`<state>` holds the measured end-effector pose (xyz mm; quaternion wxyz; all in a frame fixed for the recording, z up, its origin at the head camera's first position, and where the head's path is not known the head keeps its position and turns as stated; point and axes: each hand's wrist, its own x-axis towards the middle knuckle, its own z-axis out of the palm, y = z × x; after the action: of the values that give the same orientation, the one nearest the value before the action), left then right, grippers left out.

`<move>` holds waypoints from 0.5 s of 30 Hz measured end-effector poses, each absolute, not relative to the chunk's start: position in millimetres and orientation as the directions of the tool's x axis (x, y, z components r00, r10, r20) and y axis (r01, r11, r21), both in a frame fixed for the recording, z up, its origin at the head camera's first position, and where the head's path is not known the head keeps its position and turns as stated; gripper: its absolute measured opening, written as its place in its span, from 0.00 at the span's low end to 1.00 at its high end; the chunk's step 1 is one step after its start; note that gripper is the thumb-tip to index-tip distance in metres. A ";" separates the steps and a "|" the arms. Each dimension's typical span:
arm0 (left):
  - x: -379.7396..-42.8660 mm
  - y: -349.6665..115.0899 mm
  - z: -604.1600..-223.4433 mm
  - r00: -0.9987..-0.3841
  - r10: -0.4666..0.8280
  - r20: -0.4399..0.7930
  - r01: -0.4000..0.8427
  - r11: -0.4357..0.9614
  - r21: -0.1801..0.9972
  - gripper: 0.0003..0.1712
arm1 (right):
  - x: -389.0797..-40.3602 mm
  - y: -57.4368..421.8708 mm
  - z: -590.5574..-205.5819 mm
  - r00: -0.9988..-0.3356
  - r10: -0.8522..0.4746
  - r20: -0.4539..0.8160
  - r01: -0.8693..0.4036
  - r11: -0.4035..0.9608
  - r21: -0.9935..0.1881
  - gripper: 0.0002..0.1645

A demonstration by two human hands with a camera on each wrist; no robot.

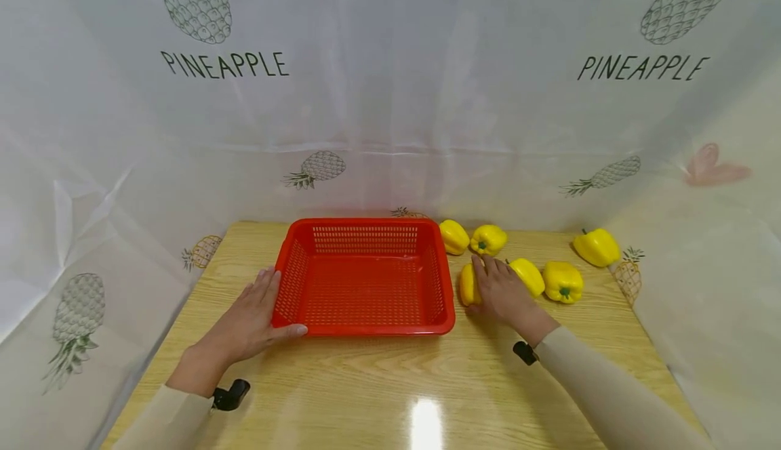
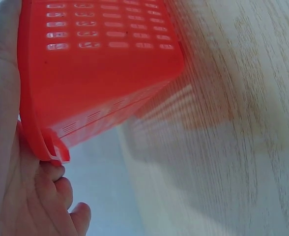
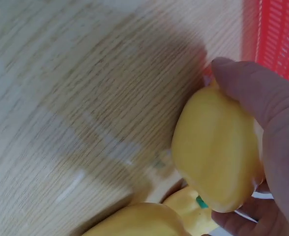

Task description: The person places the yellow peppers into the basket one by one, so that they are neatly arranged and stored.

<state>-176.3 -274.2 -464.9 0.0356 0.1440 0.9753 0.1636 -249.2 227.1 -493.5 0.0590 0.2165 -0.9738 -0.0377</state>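
Observation:
A red plastic basket [image 1: 366, 334] with slotted walls stands on the wooden table, and its inside holds nothing. My left hand [image 1: 250, 318] holds its near left corner, thumb along the front rim and fingers along the left side. In the left wrist view, the fingertips [image 2: 66, 191] curl beside the basket's rim [image 2: 31, 118]. To the right of the basket, my right hand [image 1: 503, 294] grips a yellow bell pepper [image 1: 468, 284] that lies close to the basket wall. The right wrist view shows this bell pepper [image 3: 216, 147] between the thumb and the fingers.
Near the right hand lie two yellow bell peppers [image 1: 527, 277] [image 1: 563, 282]. Two more [image 1: 454, 237] [image 1: 488, 239] are behind it, by the basket's far right corner. Another bell pepper [image 1: 596, 247] rests at the table's far right. A pineapple-print sheet [image 1: 390, 97] encloses the table [image 1: 366, 389].

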 end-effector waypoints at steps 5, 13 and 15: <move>-175.7 -272.3 -465.6 -0.957 0.289 -0.021 0.267 0.908 0.324 0.75 | -253.5 227.9 -494.3 -0.906 -0.418 0.067 -0.413 0.908 0.073 0.68; -174.0 -269.1 -464.7 -0.956 0.293 -0.016 0.273 0.908 0.316 0.76 | -253.0 233.6 -485.8 -0.856 -0.458 0.238 -0.435 0.889 0.145 0.67; -174.7 -267.7 -464.4 -0.956 0.293 -0.009 0.276 0.909 0.314 0.76 | -253.0 236.0 -481.3 -0.848 -0.464 0.254 -0.431 0.885 0.177 0.67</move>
<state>-174.7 -267.7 -464.4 0.0278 0.1457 0.9765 0.1565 -253.0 236.0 -481.3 0.1461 0.2333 -0.9597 -0.0569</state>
